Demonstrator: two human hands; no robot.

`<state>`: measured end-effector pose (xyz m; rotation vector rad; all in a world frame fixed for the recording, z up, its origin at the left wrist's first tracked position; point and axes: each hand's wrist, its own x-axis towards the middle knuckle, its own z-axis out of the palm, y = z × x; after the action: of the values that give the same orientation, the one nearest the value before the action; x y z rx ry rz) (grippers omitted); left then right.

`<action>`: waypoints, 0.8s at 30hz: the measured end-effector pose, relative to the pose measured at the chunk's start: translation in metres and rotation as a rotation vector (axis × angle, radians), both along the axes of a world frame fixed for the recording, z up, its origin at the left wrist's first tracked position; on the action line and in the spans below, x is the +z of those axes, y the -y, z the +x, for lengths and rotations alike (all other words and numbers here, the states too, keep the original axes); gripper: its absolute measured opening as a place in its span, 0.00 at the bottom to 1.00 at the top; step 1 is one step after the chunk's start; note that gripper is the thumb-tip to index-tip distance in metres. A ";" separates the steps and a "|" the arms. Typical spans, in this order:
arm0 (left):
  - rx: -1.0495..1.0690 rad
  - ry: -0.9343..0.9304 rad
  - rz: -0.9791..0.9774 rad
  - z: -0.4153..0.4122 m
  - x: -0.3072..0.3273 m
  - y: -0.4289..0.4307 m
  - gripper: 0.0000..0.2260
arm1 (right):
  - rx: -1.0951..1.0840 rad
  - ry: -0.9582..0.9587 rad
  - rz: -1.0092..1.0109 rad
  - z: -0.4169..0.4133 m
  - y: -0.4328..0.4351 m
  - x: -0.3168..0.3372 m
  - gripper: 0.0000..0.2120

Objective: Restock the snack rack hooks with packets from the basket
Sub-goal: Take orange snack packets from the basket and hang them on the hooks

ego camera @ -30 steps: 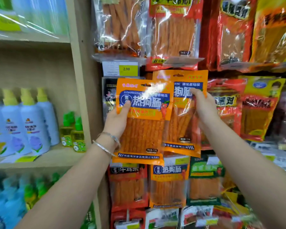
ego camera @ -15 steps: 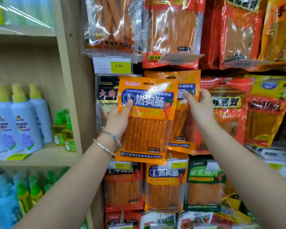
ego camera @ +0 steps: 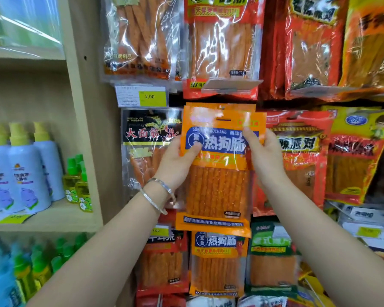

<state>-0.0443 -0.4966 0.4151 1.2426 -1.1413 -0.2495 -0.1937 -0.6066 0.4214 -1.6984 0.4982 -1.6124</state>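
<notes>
An orange snack packet with a blue label hangs upright in front of the rack's middle column. My left hand pinches its left edge, thumb across the blue label. My right hand pinches the right edge, gripping this packet together with a matching orange packet just behind it. The hook is hidden behind the packets' top edge. The basket is out of view.
Packets crowd the rack: a black-labelled packet on the left, red packets on the right, another orange packet below, larger packs above. A 2.00 price tag sticks out. Wooden shelves at left carry bottles.
My left hand has carried the front orange packet rightward until it overlaps the rear one. My right hand's grip has shifted from the rear packet alone to both together.
</notes>
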 end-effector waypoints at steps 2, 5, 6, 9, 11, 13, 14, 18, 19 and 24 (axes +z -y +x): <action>0.024 0.059 -0.107 -0.002 0.007 0.002 0.23 | -0.005 0.004 -0.025 -0.004 0.002 0.002 0.03; 0.034 0.280 -0.167 -0.004 0.026 0.003 0.31 | -0.014 0.005 -0.057 -0.009 0.003 0.007 0.05; 0.046 0.348 -0.171 -0.004 0.032 0.004 0.31 | -0.030 0.017 -0.064 -0.009 0.003 0.010 0.07; 0.125 0.462 -0.191 -0.008 0.045 0.008 0.30 | -0.052 0.028 -0.078 -0.008 0.006 0.020 0.08; 0.150 0.484 -0.197 -0.008 0.049 0.009 0.29 | -0.043 0.018 -0.073 -0.005 0.010 0.026 0.08; 0.157 0.497 -0.196 -0.006 0.049 0.009 0.30 | -0.052 -0.006 -0.064 -0.001 0.015 0.031 0.11; 0.154 0.503 -0.194 -0.005 0.048 0.009 0.30 | -0.051 -0.008 -0.059 0.001 0.017 0.033 0.09; 0.130 0.511 -0.189 -0.003 0.043 0.010 0.31 | -0.052 -0.010 -0.027 0.009 0.025 0.035 0.10; 0.126 0.510 -0.187 -0.003 0.041 0.012 0.31 | -0.049 -0.007 -0.015 0.009 0.027 0.033 0.11; 0.161 0.580 -0.081 0.004 0.016 0.020 0.30 | -0.149 -0.045 -0.104 0.008 0.030 0.016 0.07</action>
<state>-0.0400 -0.5165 0.4309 1.3671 -1.5139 0.2973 -0.1856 -0.6365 0.4376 -1.8148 0.5838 -1.7348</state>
